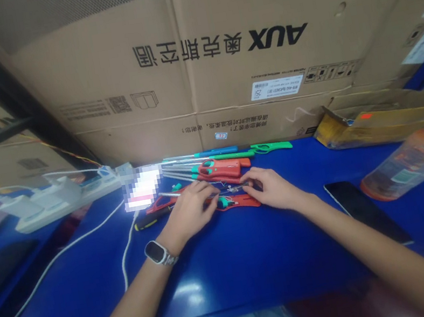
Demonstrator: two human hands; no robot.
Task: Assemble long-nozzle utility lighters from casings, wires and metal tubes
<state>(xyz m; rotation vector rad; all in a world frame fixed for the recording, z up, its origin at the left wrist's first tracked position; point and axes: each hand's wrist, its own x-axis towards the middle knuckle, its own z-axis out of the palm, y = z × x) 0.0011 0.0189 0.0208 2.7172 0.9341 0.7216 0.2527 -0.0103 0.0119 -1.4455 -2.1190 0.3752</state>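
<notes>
— While we lean over the shiny blue table, what does our left hand do?

— Its fingers curl in close, and the tips pinch one end of the flat red plastic lighter piece. A silver watch sits on that wrist.

— And our right hand?

— It is curled narrow too, pinching the other end. The red piece lies on the table, right between both hands.

— What lies behind it?

— A fat red lighter, a long green lighter and a long blue lighter, close together near the big brown cardboard box.

— What else do we see?

— A black and yellow screwdriver lies just left of our left hand. A white power strip sits far left. To the right are a flat black phone and an orange plastic bottle lying on its side.
</notes>
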